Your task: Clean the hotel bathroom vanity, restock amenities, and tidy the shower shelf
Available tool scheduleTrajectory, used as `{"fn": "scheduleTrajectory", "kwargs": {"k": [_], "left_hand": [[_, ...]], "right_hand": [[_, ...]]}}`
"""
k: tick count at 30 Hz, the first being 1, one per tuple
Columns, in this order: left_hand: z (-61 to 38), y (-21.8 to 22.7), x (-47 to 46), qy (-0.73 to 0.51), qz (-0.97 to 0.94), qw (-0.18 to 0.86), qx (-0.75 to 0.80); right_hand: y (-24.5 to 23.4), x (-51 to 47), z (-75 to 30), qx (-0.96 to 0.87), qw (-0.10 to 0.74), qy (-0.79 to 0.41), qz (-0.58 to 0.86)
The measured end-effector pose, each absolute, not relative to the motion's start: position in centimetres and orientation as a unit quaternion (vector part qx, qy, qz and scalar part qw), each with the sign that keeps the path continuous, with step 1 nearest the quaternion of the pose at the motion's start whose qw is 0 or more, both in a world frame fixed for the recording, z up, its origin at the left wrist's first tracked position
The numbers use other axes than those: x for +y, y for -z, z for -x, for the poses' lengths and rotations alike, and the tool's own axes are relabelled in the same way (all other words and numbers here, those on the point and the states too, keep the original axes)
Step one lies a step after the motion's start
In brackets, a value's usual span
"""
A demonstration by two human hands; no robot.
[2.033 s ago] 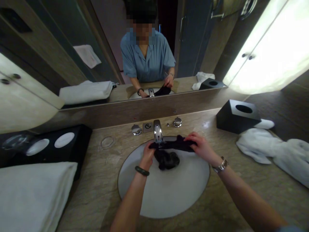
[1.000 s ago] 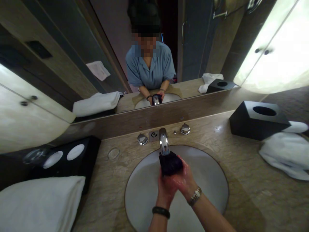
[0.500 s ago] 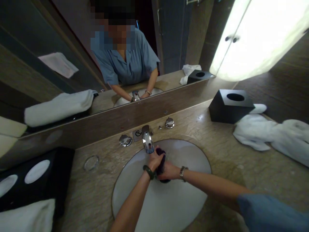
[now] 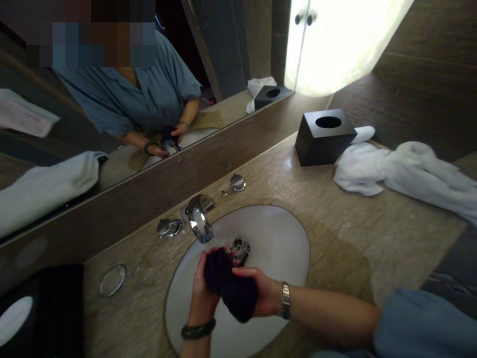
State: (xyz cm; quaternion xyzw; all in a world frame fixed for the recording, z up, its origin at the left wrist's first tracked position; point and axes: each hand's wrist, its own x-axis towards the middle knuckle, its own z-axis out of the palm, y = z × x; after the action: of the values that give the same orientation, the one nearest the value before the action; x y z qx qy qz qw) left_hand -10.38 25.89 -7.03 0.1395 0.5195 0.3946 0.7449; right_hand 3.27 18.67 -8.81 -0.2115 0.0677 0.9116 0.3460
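Note:
A dark navy cloth piece [image 4: 233,286], small and bunched, is held between my two hands over the white sink basin [image 4: 283,238]. It looks wet, but its exact kind is unclear. My left hand [image 4: 200,291] grips its left side, with a green bangle on the wrist. On the right side my right hand [image 4: 265,293] closes around it, thumb on top. Beyond the cloth, a patch patterned in red, black and white [image 4: 239,251] shows; whether it belongs to the cloth I cannot tell. The chrome faucet [image 4: 200,219] curves down just behind my hands.
Tap knobs [image 4: 169,227] flank the faucet, and a round glass dish [image 4: 113,281] lies to the left. At the right are a black tissue box [image 4: 324,139] and a crumpled white towel [image 4: 421,169]. A black tray [image 4: 55,283] occupies the left corner; a mirror [image 4: 223,54] spans the back.
My hands have lifted the dark cloth from low in the basin toward me, and more of it shows, spread between them. My view has shifted right and closer.

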Motion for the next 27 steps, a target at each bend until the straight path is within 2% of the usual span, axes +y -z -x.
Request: {"fn": "scheduleTrajectory", "kwargs": {"k": [2,4,7,9,10,12,14,15,18,20,22,24,27], "left_hand": [[10.7,6.8,25.6,-0.384,-0.223,0.704,0.554],[10.8,7.3,25.8,-0.36,-0.355,0.638,0.581],[10.6,8.6,26.0,-0.329,-0.489,0.546,0.595],[10.5,8.8,25.9,-0.33,-0.495,0.546,0.59],[10.5,8.4,25.7,-0.334,-0.472,0.57,0.584],[10.6,7.0,25.2,-0.345,-0.405,0.626,0.57],[10.7,5.1,24.4,-0.37,-0.366,0.647,0.558],[10.7,4.2,23.9,-0.387,-0.38,0.631,0.554],[10.4,3.0,22.5,-0.412,-0.508,0.51,0.558],[10.2,3.8,21.8,-0.427,-0.523,0.457,0.579],[10.0,5.1,21.6,-0.472,-0.402,0.501,0.604],[9.8,6.1,22.0,-0.489,-0.215,0.583,0.612],[9.4,5.6,22.9,-0.445,-0.136,0.65,0.6]], "right_hand": [[9.6,19.1,-4.0,-0.071,0.321,-0.907,0.262],[10.1,20.4,-4.7,-0.3,0.25,-0.85,0.353],[10.2,22.9,-5.5,-0.607,0.103,-0.644,0.454],[10.1,23.9,-6.1,-0.683,0.077,-0.557,0.465],[10.1,24.0,-6.4,-0.687,0.104,-0.55,0.463],[10.4,23.3,-7.1,-0.623,0.223,-0.597,0.455],[11.0,21.7,-7.4,-0.445,0.362,-0.686,0.447],[11.3,20.9,-7.2,-0.332,0.399,-0.738,0.432],[11.9,19.7,-5.8,-0.064,0.412,-0.842,0.343],[11.5,20.3,-4.7,0.004,0.456,-0.829,0.325],[10.4,21.6,-4.0,-0.022,0.53,-0.761,0.373],[8.5,22.7,-4.0,-0.164,0.567,-0.686,0.426],[3.9,23.1,-4.8,-0.503,0.523,-0.554,0.409]]}}
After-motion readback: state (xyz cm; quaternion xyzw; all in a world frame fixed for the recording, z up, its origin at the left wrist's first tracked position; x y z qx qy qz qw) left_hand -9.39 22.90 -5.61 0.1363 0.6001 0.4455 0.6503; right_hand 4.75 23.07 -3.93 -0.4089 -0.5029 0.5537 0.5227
